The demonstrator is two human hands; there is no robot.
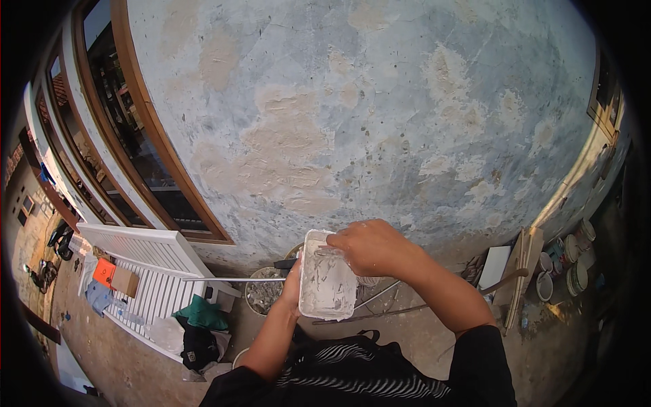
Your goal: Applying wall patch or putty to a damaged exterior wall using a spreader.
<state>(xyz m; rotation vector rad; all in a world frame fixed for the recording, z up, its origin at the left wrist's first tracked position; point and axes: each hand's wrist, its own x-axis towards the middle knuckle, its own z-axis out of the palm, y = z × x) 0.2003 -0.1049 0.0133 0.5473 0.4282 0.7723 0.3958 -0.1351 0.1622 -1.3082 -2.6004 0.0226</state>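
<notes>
Gripping the smeared white tub [328, 288] by its left edge, the left hand [290, 288] holds it up in front of the torso, probably so the right hand [366, 245] can reach inside. That one's curled down over the far right corner, elbow out wide; can't tell what, if anything, it's gripping.

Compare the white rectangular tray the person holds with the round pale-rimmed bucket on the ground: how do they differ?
The white rectangular tray has straight sides; the round pale-rimmed bucket is curved. The left hand holds the tray; the bucket stands on the ground. Pale paste smears the tray; grey lumps lie in the bucket. Both are open-topped.
</notes>
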